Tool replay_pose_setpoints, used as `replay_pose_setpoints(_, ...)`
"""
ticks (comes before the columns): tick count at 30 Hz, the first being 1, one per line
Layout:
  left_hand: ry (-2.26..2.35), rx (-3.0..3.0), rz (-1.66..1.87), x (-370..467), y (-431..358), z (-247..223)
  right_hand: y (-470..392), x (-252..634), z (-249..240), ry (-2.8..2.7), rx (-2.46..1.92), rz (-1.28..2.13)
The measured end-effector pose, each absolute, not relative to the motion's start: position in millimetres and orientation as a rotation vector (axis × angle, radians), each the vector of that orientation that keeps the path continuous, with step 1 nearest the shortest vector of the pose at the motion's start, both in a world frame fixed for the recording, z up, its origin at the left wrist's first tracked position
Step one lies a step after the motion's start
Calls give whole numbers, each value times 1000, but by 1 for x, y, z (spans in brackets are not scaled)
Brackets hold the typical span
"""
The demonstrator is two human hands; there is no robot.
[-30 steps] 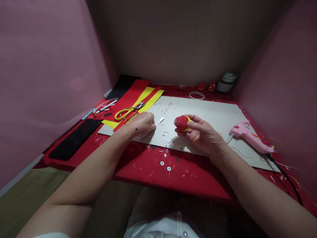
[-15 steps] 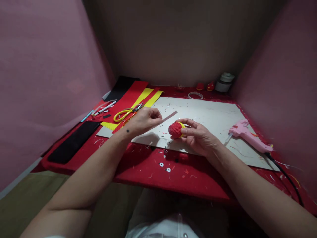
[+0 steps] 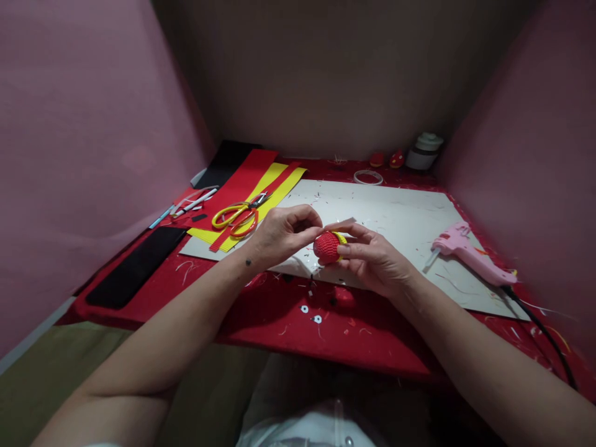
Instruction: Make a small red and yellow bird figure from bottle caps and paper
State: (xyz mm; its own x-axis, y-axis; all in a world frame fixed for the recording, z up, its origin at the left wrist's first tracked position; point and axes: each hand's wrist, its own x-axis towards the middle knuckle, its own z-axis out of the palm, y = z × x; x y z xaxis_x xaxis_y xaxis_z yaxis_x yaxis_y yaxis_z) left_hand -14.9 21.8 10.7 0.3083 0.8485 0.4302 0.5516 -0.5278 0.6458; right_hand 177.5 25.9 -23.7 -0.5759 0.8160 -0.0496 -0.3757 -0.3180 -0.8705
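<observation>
My right hand (image 3: 375, 257) grips a small rounded red piece (image 3: 326, 247) with a ribbed surface and a yellow ribbed band (image 3: 343, 238) at its right side. Pinched in the fingertips of my left hand (image 3: 291, 233) is a narrow paper strip (image 3: 345, 221), its pale free end showing above my right fingers. The left fingertips are right beside the top of the red piece; whether the strip touches it I cannot tell. Below, two white paper eyes (image 3: 311, 314) lie on the red cloth (image 3: 279, 329).
Scissors (image 3: 237, 217) rest on red and yellow corrugated sheets (image 3: 242, 186) at left, near a black phone-like slab (image 3: 137, 267). A pink glue gun (image 3: 475, 254) lies on the white board (image 3: 400, 214) at right. Behind are a tape ring (image 3: 368, 177) and a jar (image 3: 424, 151).
My left hand has moved right with the strip, up to the red piece. The piece has turned slightly in my right hand, and its lit red side shows more.
</observation>
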Motion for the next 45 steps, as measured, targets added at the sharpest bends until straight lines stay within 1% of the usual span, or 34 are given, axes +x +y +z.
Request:
replay_pose_setpoints(9, 1143, 2307, 1017, -22, 23, 10, 25, 178, -24, -1132, -617, 1974)
replay_pose_setpoints(21, 1085, 2487, 1153, -23, 25, 5, 25, 179, -27, -1173, -554, 1985)
replay_pose_setpoints(36, 1002, 2407, 976, -28, 24, 11, 25, 179, -27, -1121, -586, 2007)
replay_pose_setpoints(45, 995, 2334, 1001, -24, 23, 12, 23, 179, -24, -1166, -631, 1944)
